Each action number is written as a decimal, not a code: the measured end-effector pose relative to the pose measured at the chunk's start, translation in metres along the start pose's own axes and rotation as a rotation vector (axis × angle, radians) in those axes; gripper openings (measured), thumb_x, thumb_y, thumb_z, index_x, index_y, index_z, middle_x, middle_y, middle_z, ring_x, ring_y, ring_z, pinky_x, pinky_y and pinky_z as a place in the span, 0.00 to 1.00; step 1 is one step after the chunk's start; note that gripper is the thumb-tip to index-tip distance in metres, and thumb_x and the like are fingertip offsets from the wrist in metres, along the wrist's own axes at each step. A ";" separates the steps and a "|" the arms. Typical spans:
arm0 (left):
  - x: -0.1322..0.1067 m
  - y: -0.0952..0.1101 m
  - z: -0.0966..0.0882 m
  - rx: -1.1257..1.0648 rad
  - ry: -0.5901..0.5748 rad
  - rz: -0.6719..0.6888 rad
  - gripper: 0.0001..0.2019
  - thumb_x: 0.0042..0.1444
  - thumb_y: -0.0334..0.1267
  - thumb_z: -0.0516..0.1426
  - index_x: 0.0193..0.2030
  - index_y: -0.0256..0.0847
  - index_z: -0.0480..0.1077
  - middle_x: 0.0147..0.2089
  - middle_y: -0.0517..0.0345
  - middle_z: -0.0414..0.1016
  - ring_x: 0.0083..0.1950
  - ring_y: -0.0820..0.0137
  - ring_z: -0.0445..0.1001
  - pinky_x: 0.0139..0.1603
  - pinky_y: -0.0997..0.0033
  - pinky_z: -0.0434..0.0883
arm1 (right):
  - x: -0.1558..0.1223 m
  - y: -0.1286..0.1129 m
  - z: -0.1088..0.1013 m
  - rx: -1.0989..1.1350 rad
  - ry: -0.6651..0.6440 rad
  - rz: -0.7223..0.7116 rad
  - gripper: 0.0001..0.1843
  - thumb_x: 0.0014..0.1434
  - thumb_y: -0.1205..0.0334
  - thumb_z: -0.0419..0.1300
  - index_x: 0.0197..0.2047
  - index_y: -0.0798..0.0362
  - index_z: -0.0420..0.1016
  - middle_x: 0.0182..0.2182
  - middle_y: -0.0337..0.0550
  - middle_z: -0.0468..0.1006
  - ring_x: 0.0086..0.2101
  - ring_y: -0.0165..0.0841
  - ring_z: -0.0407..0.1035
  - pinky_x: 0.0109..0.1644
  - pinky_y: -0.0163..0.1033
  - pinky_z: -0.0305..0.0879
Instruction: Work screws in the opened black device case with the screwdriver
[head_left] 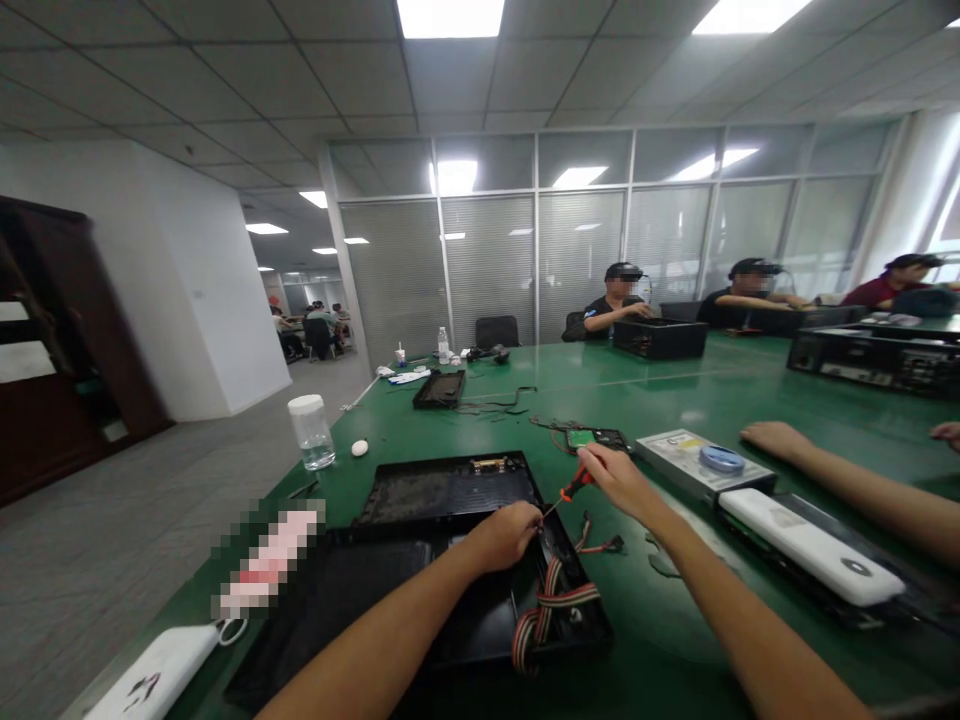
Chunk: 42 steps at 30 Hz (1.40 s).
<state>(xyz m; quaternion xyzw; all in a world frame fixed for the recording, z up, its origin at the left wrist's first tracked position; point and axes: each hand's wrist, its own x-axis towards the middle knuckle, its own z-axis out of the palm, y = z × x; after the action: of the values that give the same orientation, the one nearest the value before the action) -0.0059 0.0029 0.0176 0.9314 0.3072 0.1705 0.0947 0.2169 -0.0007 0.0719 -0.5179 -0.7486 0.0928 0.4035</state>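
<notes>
My right hand [611,478] is closed round the red and black handle of a screwdriver [576,485]. Its thin shaft slants down to the left, and the tip reaches the fingers of my left hand [506,535]. Those fingers are pinched together at the inner edge of a black casing [375,565]; whatever they grip is hidden. Along the casing's right side lies a striped ribbon of wires [551,600], looped over itself. Thinner wires with a dark connector [615,544] spill past the edge onto the green table [660,640].
Left of the casing stand a lidded clear jar [311,432] and a white power bank [157,675]. On the right are a grey metal box [697,465], another white device [810,545] and a neighbour's forearm [847,480]. Beyond my hands lies a green circuit board [585,438]. Several people work across the table.
</notes>
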 end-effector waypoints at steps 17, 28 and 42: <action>-0.003 -0.002 -0.029 0.080 -0.023 0.056 0.09 0.54 0.32 0.50 0.36 0.36 0.71 0.36 0.57 0.74 0.37 0.74 0.70 0.41 0.79 0.63 | -0.019 0.079 0.016 1.640 0.240 0.561 0.09 0.61 0.64 0.46 0.32 0.55 0.64 0.25 0.38 0.68 0.20 0.20 0.63 0.21 0.23 0.66; -0.026 -0.004 -0.039 0.365 -0.238 -0.195 0.04 0.42 0.30 0.56 0.25 0.38 0.73 0.27 0.55 0.75 0.29 0.70 0.70 0.30 0.77 0.65 | -0.035 0.059 0.027 1.283 -0.006 0.546 0.05 0.53 0.68 0.54 0.27 0.56 0.62 0.21 0.35 0.64 0.20 0.22 0.60 0.22 0.28 0.60; -0.027 -0.009 -0.076 0.197 -0.329 -0.352 0.17 0.56 0.41 0.46 0.24 0.35 0.69 0.22 0.55 0.71 0.19 0.76 0.66 0.26 0.78 0.63 | -0.161 -0.042 0.007 -0.315 -0.353 -0.537 0.05 0.54 0.62 0.53 0.35 0.51 0.67 0.31 0.39 0.71 0.28 0.29 0.65 0.29 0.33 0.53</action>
<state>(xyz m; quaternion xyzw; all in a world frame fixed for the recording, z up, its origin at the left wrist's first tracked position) -0.0595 -0.0004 0.0788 0.8837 0.4600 -0.0331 0.0805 0.2049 -0.1540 0.0092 -0.3346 -0.9212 -0.0450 0.1933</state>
